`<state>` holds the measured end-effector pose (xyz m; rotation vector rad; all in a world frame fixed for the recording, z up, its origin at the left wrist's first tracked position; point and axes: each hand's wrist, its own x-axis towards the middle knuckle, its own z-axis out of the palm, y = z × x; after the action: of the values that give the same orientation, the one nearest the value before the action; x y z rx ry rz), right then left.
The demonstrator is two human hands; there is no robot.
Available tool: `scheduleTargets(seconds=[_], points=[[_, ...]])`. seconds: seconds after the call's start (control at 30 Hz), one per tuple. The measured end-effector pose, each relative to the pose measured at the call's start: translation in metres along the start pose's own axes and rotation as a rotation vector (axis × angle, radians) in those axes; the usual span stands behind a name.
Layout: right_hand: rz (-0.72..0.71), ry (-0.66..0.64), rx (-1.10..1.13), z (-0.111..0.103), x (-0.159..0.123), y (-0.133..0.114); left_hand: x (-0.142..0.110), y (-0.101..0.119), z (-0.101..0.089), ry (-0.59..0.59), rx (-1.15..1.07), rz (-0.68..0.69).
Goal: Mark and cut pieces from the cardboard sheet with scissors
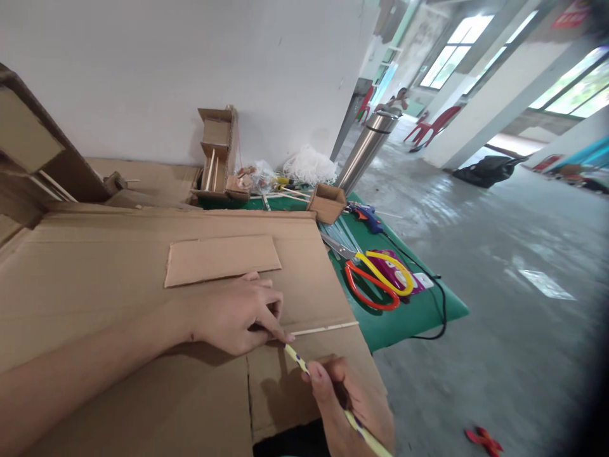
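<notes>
My left hand (238,314) rests on a large flat cardboard sheet (118,292), fingers curled and pinching the near end of a thin wooden stick (328,328) that lies flat on the sheet. My right hand (354,406) grips a yellow pencil with purple dots (297,358); its tip meets the stick right beside my left fingertips. A smaller cardboard strip (221,259) lies just beyond my left hand.
A green mat (409,314) to the right carries scissors with orange and yellow handles (375,279), a blue glue gun (365,216) and a black cord (440,304). A small open cardboard box (326,202), a cardboard model (217,155) and a steel flask (368,146) stand behind. Concrete floor spreads right.
</notes>
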<state>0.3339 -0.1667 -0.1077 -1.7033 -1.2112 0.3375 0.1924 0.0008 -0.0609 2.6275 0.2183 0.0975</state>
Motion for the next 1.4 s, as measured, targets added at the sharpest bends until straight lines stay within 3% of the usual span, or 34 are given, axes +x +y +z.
scheduleTargets(seconds=[0.13,0.43,0.67,0.83,1.03,1.4], points=[[-0.071,-0.046,-0.017,0.003,-0.002,0.001,0.0,0.001,-0.002,-0.016,0.009,-0.017],[-0.049,-0.021,-0.088,-0.014,0.002,-0.002,0.0,-0.002,0.0,0.002,-0.016,-0.001],[-0.181,-0.02,-0.087,-0.009,-0.004,0.005,0.0,0.0,0.001,0.006,-0.003,-0.005],[-0.185,0.006,-0.045,-0.009,-0.007,0.006,0.0,0.0,0.0,-0.001,0.005,-0.016],[-0.256,-0.059,-0.02,-0.006,-0.007,0.008,0.0,0.0,0.0,-0.008,0.001,-0.029],[-0.193,-0.08,-0.029,-0.004,-0.005,0.007,0.0,0.003,-0.003,-0.003,-0.012,-0.023]])
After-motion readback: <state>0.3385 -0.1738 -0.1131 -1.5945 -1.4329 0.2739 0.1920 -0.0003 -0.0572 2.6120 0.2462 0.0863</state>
